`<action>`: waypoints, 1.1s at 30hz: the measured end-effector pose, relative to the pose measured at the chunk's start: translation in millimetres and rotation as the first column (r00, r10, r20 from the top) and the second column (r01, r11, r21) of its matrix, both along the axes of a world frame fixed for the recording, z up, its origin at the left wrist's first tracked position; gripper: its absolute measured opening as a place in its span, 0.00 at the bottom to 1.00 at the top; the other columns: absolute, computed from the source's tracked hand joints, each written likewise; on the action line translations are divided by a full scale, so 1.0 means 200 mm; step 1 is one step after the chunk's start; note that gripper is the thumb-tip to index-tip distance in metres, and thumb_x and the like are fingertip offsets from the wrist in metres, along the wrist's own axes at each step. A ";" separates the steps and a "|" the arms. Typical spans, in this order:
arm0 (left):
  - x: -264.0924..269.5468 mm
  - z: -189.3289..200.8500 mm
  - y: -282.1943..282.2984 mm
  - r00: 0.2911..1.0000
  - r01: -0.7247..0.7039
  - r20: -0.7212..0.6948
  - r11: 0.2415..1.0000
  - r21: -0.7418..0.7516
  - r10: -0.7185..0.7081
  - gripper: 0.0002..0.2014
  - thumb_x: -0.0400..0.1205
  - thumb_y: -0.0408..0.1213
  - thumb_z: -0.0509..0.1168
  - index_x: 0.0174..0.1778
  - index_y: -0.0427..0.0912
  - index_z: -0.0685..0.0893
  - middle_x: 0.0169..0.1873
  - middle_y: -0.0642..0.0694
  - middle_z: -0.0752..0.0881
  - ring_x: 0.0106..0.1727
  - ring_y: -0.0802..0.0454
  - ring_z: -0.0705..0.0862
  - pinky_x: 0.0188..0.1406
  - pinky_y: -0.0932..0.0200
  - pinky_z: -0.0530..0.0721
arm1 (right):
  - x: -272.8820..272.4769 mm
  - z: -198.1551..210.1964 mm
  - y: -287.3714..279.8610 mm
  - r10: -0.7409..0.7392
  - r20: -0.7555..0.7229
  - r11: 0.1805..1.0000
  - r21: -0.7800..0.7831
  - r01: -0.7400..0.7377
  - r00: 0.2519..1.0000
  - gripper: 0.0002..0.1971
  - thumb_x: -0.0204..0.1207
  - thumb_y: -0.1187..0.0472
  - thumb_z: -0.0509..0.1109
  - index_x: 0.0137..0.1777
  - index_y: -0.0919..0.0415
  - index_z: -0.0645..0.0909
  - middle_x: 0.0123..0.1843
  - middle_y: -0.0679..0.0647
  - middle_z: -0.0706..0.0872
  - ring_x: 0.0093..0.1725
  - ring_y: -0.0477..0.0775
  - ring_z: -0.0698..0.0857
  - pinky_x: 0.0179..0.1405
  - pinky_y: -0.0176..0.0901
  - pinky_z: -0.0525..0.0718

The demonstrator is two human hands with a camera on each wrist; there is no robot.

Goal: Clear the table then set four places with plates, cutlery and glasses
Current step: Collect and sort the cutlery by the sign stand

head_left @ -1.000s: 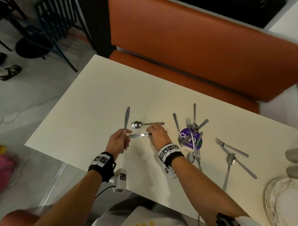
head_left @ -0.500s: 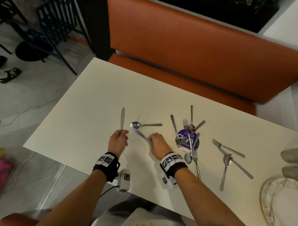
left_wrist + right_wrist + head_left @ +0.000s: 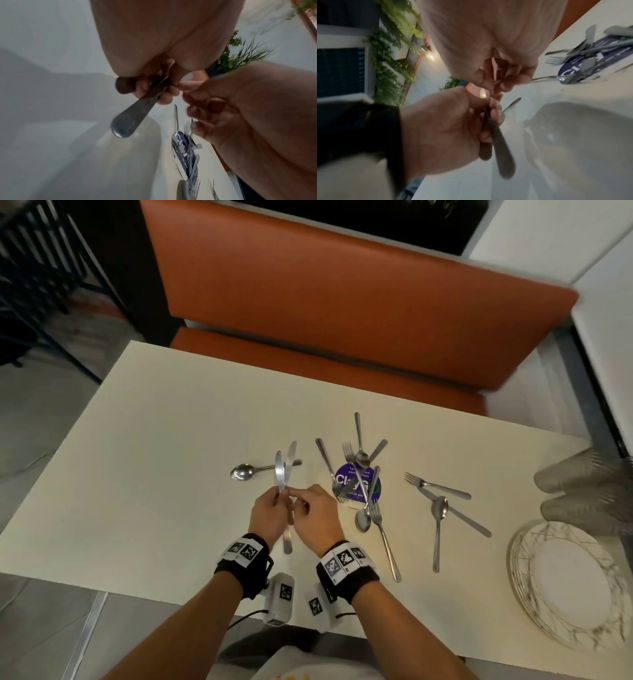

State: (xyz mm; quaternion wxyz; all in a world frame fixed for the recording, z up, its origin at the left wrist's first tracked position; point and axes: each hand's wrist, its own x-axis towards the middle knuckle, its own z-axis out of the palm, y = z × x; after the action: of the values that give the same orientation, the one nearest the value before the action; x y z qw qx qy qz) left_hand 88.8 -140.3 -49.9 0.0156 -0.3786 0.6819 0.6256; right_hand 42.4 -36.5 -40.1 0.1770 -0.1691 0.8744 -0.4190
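Left hand (image 3: 270,513): fingers curled round two table knives (image 3: 283,474), blades up and crossed, handles below the palm. Right hand (image 3: 317,517): fingertips pinch at the knives beside the left thumb. Table (image 3: 154,446): spoon (image 3: 245,471) behind the knives; cutlery heap (image 3: 359,477) on purple sticker; plates (image 3: 568,583) at right edge.

- the plates (image 3: 561,583) are cut off by the right edge of the head view.
- the knife handles (image 3: 498,146) are blurred in both wrist views.
- the knives' middles are hidden inside the left hand (image 3: 270,515).
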 end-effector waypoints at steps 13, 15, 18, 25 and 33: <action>0.04 0.05 0.00 0.988 0.155 -0.023 0.986 0.066 -0.153 0.14 0.92 0.42 0.61 0.51 0.39 0.89 0.38 0.43 0.93 0.34 0.46 0.91 0.35 0.56 0.87 | -0.30 0.03 0.00 -0.141 0.246 0.989 -0.012 0.149 0.959 0.08 0.76 0.56 0.78 0.45 0.61 0.86 0.37 0.55 0.90 0.38 0.56 0.91 0.37 0.47 0.89; 0.04 0.06 0.01 0.990 0.139 -0.015 0.981 0.132 -0.138 0.15 0.93 0.37 0.56 0.55 0.35 0.88 0.41 0.39 0.92 0.34 0.45 0.90 0.28 0.63 0.82 | -0.29 0.04 0.00 -0.181 0.241 0.979 -0.045 0.197 0.953 0.08 0.77 0.61 0.77 0.44 0.66 0.84 0.36 0.59 0.89 0.35 0.61 0.91 0.29 0.44 0.88; 0.04 0.09 0.02 0.991 0.135 -0.041 0.967 0.218 -0.129 0.16 0.94 0.38 0.55 0.59 0.36 0.87 0.44 0.31 0.91 0.35 0.40 0.90 0.26 0.63 0.82 | -0.28 0.06 0.02 -0.216 0.198 0.967 -0.093 0.237 0.956 0.07 0.79 0.62 0.76 0.41 0.63 0.86 0.34 0.57 0.89 0.32 0.59 0.91 0.35 0.54 0.92; 0.01 0.11 0.03 0.989 0.144 -0.035 0.922 0.358 -0.141 0.17 0.94 0.43 0.54 0.60 0.40 0.88 0.33 0.42 0.84 0.24 0.47 0.75 0.20 0.60 0.65 | -0.34 0.08 0.07 -0.239 0.254 0.938 -0.188 0.290 0.937 0.07 0.80 0.62 0.75 0.44 0.67 0.88 0.33 0.60 0.90 0.29 0.55 0.91 0.40 0.57 0.93; 0.02 0.06 0.05 0.978 0.197 -0.016 0.901 0.386 -0.207 0.16 0.94 0.38 0.55 0.57 0.33 0.86 0.33 0.39 0.84 0.25 0.45 0.82 0.21 0.59 0.73 | -0.36 0.08 0.07 -0.168 0.323 0.950 -0.199 0.240 0.931 0.06 0.80 0.62 0.75 0.46 0.66 0.86 0.34 0.57 0.90 0.26 0.49 0.86 0.31 0.41 0.86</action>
State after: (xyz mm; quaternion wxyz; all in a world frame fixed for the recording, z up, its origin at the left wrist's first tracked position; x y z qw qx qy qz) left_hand 93.7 -131.1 -37.5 0.1630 -0.3034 0.5807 0.7377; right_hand -29.8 -22.9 -23.7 0.2425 -0.0304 0.7942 -0.5563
